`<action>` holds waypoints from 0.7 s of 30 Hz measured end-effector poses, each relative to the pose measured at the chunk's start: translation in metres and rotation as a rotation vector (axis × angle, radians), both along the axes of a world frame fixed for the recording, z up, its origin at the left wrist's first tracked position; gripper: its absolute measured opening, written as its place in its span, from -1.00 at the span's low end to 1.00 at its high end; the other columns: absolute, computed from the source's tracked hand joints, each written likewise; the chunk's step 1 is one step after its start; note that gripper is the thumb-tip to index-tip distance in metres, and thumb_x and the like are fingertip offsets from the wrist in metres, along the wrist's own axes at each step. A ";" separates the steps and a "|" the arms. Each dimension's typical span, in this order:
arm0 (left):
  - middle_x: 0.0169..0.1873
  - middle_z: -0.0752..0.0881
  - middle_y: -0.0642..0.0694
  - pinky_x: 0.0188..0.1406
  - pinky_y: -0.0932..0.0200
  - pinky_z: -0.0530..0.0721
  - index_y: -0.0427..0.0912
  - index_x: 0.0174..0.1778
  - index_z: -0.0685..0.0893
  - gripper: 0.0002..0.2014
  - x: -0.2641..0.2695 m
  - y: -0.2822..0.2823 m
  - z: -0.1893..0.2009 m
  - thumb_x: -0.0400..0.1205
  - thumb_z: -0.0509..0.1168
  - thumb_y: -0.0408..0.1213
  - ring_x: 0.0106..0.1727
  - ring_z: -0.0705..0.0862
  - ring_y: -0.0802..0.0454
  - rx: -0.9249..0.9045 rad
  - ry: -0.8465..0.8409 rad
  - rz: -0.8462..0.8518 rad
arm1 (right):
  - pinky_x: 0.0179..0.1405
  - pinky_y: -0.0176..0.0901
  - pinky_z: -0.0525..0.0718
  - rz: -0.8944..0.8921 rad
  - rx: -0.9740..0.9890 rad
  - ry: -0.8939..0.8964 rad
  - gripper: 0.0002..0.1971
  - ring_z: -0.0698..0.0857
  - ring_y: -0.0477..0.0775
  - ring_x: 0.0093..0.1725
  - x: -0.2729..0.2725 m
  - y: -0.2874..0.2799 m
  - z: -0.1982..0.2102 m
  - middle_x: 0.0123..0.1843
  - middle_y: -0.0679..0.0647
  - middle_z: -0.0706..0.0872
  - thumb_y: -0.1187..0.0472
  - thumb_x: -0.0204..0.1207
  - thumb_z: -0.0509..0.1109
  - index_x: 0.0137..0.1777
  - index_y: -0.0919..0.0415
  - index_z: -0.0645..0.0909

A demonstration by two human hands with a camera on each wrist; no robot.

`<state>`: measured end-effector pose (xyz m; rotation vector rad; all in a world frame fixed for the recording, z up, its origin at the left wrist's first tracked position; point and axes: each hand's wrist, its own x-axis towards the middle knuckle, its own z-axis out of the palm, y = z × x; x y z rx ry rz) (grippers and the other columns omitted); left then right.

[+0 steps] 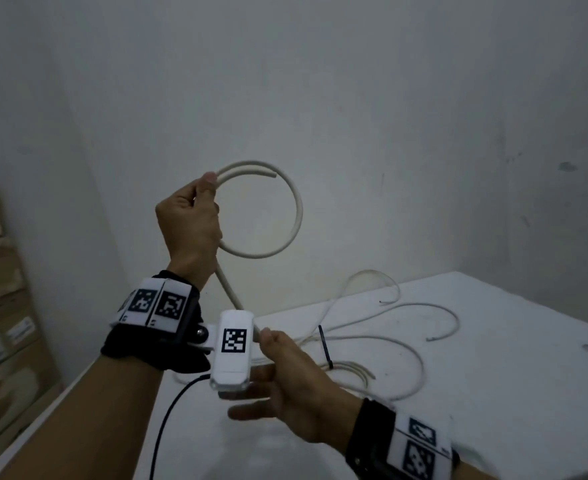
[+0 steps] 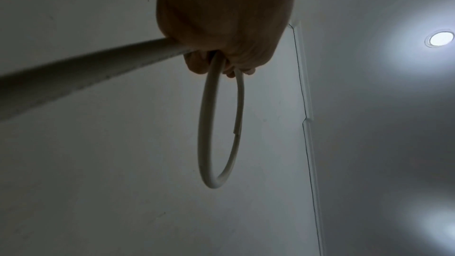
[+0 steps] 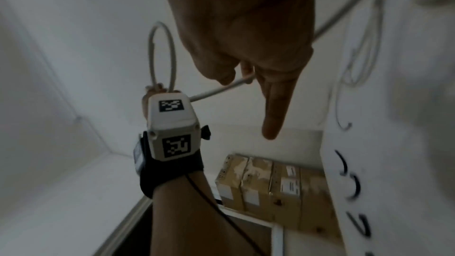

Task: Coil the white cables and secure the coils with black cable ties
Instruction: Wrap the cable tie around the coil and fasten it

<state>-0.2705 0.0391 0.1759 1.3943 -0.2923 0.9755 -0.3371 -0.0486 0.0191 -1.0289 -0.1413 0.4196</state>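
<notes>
Head view: right hand (image 1: 285, 382), low and nearest, pinches the cable (image 1: 299, 209) between thumb and forefinger, other fingers spread; left hand (image 1: 188, 223), raised, grips one loop with its cut end overlapping. More cables (image 1: 420, 362) and a black tie (image 1: 325, 348) lie on the counter (image 1: 493, 393). Left wrist view: fingers (image 2: 197, 63) curl round both strands where the loop closes. Right wrist view: forefinger (image 3: 275, 108) extended, cable running under the thumb. The cable looks light, stiff and springy; best held at the crossing, or the loop may spring open.
</notes>
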 end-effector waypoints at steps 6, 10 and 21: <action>-0.57 0.39 -0.09 -0.73 0.31 0.32 -0.09 -0.43 0.65 -0.70 -0.018 0.012 -0.031 0.64 0.34 -0.14 -0.63 0.30 0.05 -0.075 0.071 -0.003 | -0.03 -0.01 0.55 -0.509 0.475 0.220 -0.85 0.55 0.07 -0.18 -0.004 0.011 -0.013 -0.21 0.12 0.52 0.26 0.66 0.17 -0.09 0.13 0.53; -0.55 0.41 -0.08 -0.76 0.35 0.30 -0.10 -0.40 0.65 -0.72 -0.033 0.030 -0.062 0.64 0.34 -0.17 -0.71 0.29 0.14 -0.153 0.181 -0.007 | -0.28 0.02 0.67 -0.719 0.604 0.174 -0.83 0.58 0.16 -0.33 -0.005 -0.017 -0.010 -0.24 0.25 0.56 0.34 0.69 -0.01 0.10 0.15 0.38; -0.55 0.37 -0.14 -0.56 0.20 0.24 -0.16 -0.36 0.74 -0.78 -0.051 0.020 -0.150 0.62 0.37 -0.27 -0.55 0.25 0.03 -0.006 0.288 -0.152 | -0.62 -0.22 0.57 -0.836 0.090 -0.276 -0.86 0.47 -0.01 -0.60 -0.020 -0.078 -0.010 -0.49 0.14 0.46 0.27 0.66 0.25 -0.01 0.20 0.65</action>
